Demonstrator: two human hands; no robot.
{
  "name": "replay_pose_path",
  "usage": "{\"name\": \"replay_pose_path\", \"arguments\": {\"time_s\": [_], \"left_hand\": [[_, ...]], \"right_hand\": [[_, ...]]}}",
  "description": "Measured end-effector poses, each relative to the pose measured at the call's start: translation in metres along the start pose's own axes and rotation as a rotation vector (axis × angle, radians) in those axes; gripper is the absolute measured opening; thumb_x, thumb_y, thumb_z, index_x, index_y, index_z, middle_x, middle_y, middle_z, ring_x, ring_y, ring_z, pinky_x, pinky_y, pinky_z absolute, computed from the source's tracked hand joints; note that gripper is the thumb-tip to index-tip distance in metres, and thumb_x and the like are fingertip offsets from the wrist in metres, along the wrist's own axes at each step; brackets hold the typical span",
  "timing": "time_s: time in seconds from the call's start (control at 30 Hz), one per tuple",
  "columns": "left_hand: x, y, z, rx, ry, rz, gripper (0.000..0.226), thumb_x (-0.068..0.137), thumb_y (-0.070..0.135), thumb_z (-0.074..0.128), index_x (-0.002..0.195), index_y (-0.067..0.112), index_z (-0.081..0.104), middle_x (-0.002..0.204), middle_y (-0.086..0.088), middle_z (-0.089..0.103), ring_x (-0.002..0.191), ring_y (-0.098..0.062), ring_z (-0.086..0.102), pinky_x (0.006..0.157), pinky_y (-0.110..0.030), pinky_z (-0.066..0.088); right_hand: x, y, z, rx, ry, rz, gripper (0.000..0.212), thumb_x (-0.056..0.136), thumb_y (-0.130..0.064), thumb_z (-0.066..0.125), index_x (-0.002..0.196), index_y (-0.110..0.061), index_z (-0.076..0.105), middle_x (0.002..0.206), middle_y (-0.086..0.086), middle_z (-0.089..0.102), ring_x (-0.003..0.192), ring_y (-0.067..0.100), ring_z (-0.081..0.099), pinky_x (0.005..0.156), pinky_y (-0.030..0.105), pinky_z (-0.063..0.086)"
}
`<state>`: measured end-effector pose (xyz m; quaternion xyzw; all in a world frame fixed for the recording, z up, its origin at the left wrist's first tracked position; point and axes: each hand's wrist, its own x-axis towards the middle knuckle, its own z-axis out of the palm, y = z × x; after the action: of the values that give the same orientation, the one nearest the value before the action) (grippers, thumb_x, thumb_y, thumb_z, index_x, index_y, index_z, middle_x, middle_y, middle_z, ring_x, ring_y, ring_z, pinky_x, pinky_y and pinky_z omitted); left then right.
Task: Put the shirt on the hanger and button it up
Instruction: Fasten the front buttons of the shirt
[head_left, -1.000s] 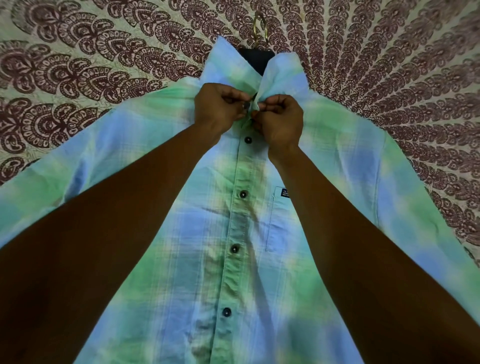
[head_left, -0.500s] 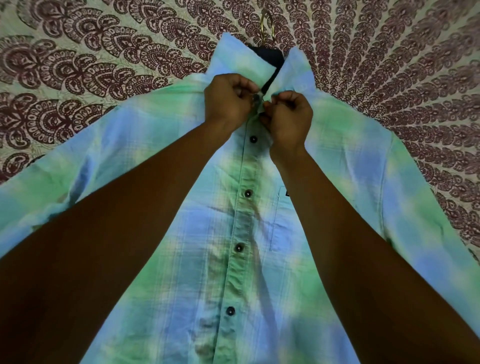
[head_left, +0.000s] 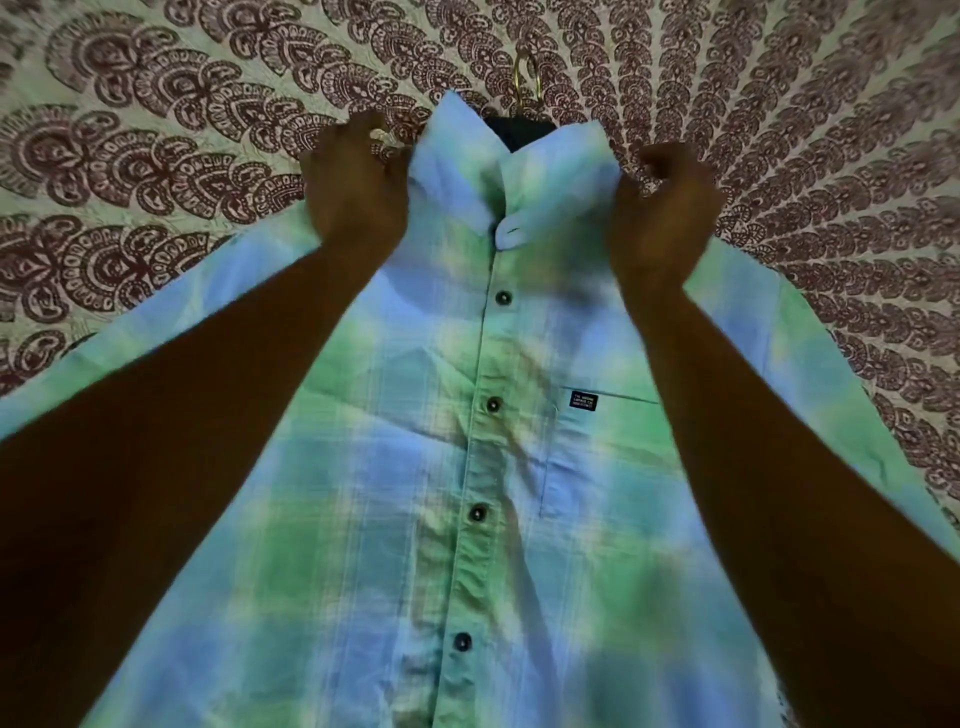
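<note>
Shirt (head_left: 467, 467) buttoned on hanger (head_left: 519, 136), flat on patterned cloth (head_left: 156, 156); left hand (head_left: 353, 192) and right hand (head_left: 665, 208) each clench one side of the collar (head_left: 462, 156), apparently to square it.

Dim, soft blur — edges bowed.

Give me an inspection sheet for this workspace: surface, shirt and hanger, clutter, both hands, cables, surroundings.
Surface: patterned cloth, with the shirt spread flat on it.
Job's things: shirt on the dark hanger, gold hook above the collar; four dark buttons fastened down the front; collar-band fastening unclear.
Clutter: nothing seen.
Grippers: left hand and right hand curled, each gripping the shirt beside the collar; both blurred.
Cables: nothing seen.
Surroundings: nothing seen beyond the cloth.
</note>
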<state>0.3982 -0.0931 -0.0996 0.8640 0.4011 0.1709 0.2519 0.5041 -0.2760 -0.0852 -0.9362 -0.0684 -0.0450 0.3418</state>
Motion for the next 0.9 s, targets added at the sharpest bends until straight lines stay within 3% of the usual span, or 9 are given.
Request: {"name": "replay_pose_path", "arguments": {"time_s": [0.1, 0.2, 0.27, 0.33, 0.4, 0.47, 0.67, 0.77, 0.9], "left_hand": [[0.021, -0.005, -0.002, 0.187, -0.266, -0.017, 0.044, 0.095, 0.040, 0.044, 0.115, 0.004, 0.059, 0.119, -0.025, 0.058, 0.114, -0.038, 0.052, 0.093, -0.038, 0.040], [0.037, 0.009, -0.002, 0.149, -0.402, 0.030, 0.049, 0.094, 0.038, 0.048, 0.107, -0.006, 0.061, 0.111, -0.033, 0.058, 0.108, -0.040, 0.056, 0.086, -0.041, 0.043], [0.045, 0.018, 0.001, 0.134, -0.360, 0.046, 0.041, 0.093, 0.032, 0.051, 0.110, -0.004, 0.061, 0.116, -0.030, 0.057, 0.111, -0.038, 0.054, 0.089, -0.038, 0.041], [0.044, 0.026, 0.007, 0.016, -0.188, 0.047, 0.028, 0.093, 0.030, 0.050, 0.097, 0.006, 0.062, 0.107, -0.024, 0.061, 0.101, -0.031, 0.057, 0.083, -0.035, 0.041], [0.028, 0.029, 0.013, -0.224, -0.013, 0.061, 0.021, 0.094, 0.024, 0.045, 0.090, 0.007, 0.057, 0.094, -0.024, 0.057, 0.084, -0.022, 0.049, 0.074, -0.034, 0.037], [0.012, 0.021, 0.021, -0.336, -0.041, 0.124, 0.030, 0.093, 0.021, 0.044, 0.101, -0.006, 0.055, 0.099, -0.030, 0.057, 0.084, -0.023, 0.050, 0.074, -0.034, 0.035], [0.001, -0.002, 0.002, 0.065, -0.297, 0.379, 0.074, 0.086, 0.049, 0.052, 0.141, 0.006, 0.029, 0.135, -0.019, 0.047, 0.121, -0.035, 0.046, 0.098, -0.037, 0.036], [-0.026, -0.031, -0.017, 0.399, -0.269, 0.420, 0.085, 0.082, 0.068, 0.031, 0.146, 0.012, 0.020, 0.145, -0.021, 0.034, 0.133, -0.041, 0.032, 0.108, -0.052, 0.024], [-0.074, -0.057, -0.031, 0.536, -0.325, 0.661, 0.081, 0.089, 0.065, 0.021, 0.144, 0.005, 0.024, 0.151, -0.020, 0.023, 0.141, -0.038, 0.018, 0.113, -0.056, 0.012]], "right_hand": [[0.034, 0.025, -0.006, -0.341, -0.280, 0.024, 0.035, 0.092, -0.033, 0.048, 0.118, -0.012, 0.058, 0.124, 0.016, 0.058, 0.118, 0.033, 0.051, 0.097, 0.039, 0.039], [0.049, 0.019, -0.003, -0.341, -0.545, -0.031, 0.043, 0.094, -0.040, 0.045, 0.095, -0.002, 0.066, 0.094, 0.025, 0.063, 0.090, 0.033, 0.060, 0.078, 0.036, 0.044], [0.053, 0.006, -0.004, -0.190, -0.632, -0.005, 0.042, 0.091, -0.043, 0.053, 0.069, -0.007, 0.057, 0.064, 0.012, 0.050, 0.060, 0.020, 0.050, 0.059, 0.024, 0.037], [0.056, -0.001, -0.004, -0.099, -0.700, -0.025, 0.032, 0.086, -0.039, 0.063, 0.069, -0.012, 0.056, 0.061, 0.004, 0.047, 0.051, 0.006, 0.046, 0.045, 0.016, 0.035], [0.054, -0.004, -0.003, -0.021, -0.741, -0.124, 0.027, 0.081, -0.028, 0.071, 0.094, -0.005, 0.066, 0.085, 0.012, 0.063, 0.073, 0.005, 0.058, 0.058, 0.015, 0.045], [0.051, -0.010, -0.005, 0.010, -0.778, -0.241, 0.050, 0.075, -0.019, 0.077, 0.119, -0.005, 0.059, 0.111, 0.005, 0.061, 0.099, 0.013, 0.056, 0.082, 0.022, 0.046], [0.046, -0.003, -0.006, -0.312, -0.779, -0.349, 0.068, 0.073, -0.023, 0.078, 0.130, -0.001, 0.048, 0.131, 0.018, 0.053, 0.117, 0.028, 0.051, 0.089, 0.030, 0.039], [0.044, 0.010, -0.004, -0.344, -0.768, -0.321, 0.061, 0.074, -0.026, 0.077, 0.124, -0.001, 0.054, 0.125, 0.021, 0.057, 0.113, 0.031, 0.054, 0.088, 0.034, 0.041], [0.038, 0.006, -0.005, -0.394, -0.657, -0.328, 0.092, 0.066, -0.044, 0.079, 0.138, -0.007, 0.036, 0.138, 0.020, 0.042, 0.127, 0.035, 0.039, 0.103, 0.040, 0.036]]}}
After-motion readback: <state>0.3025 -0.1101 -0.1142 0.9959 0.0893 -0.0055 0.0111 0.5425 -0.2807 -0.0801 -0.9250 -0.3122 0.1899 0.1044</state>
